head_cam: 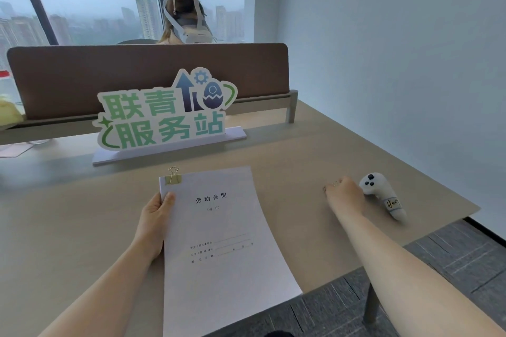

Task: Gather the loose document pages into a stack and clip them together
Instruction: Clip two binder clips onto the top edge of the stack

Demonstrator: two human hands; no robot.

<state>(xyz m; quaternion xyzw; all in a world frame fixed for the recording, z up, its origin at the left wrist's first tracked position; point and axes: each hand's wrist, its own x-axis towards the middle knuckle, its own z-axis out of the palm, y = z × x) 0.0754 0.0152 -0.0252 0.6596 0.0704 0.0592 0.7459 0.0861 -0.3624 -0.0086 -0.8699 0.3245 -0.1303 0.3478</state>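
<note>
A stack of white document pages (pixel 224 241) with printed Chinese text lies on the beige desk in front of me, its near end hanging over the desk edge. A gold binder clip (pixel 173 177) grips the stack's top left corner. My left hand (pixel 156 216) holds the stack's left edge, thumb on top of the top page. My right hand (pixel 343 194) rests on the desk to the right of the stack, fingers curled around a small metal clip (pixel 330 185) that is partly hidden.
A white handheld controller (pixel 382 194) lies just right of my right hand. A green-lettered standing sign (pixel 164 115) sits behind the pages, before a brown desk divider (pixel 137 74). Another person wearing a headset sits beyond it. The desk edge (pixel 383 252) runs diagonally at right.
</note>
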